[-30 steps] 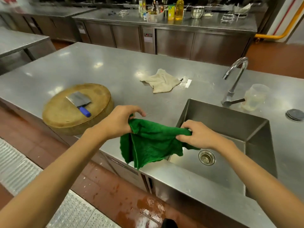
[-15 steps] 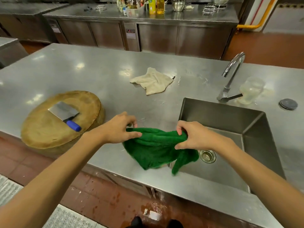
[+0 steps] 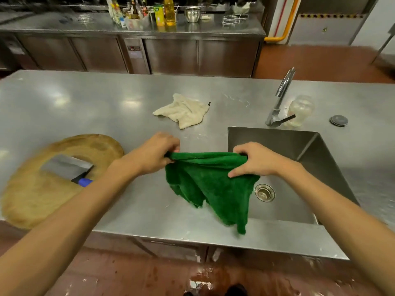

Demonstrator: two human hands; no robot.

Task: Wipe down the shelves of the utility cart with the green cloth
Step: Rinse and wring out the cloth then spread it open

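A green cloth (image 3: 211, 184) hangs stretched between my two hands over the steel counter (image 3: 85, 107), at the left rim of the sink. My left hand (image 3: 154, 154) pinches its left top corner. My right hand (image 3: 254, 161) grips its right top corner. The cloth's lower part droops down to a point near the counter's front edge. No utility cart is in view.
A sink (image 3: 299, 167) with a drain (image 3: 264, 192) and a tap (image 3: 280, 97) lies at the right. A round wooden chopping block (image 3: 42, 195) bearing a cleaver (image 3: 68, 167) sits at the left. A beige rag (image 3: 183, 111), a plastic jug (image 3: 300, 111) and a plug (image 3: 338, 120) lie farther back.
My hands have moved apart and pulled the bunched green cloth out flat along its top edge. The view has shifted closer over the counter.
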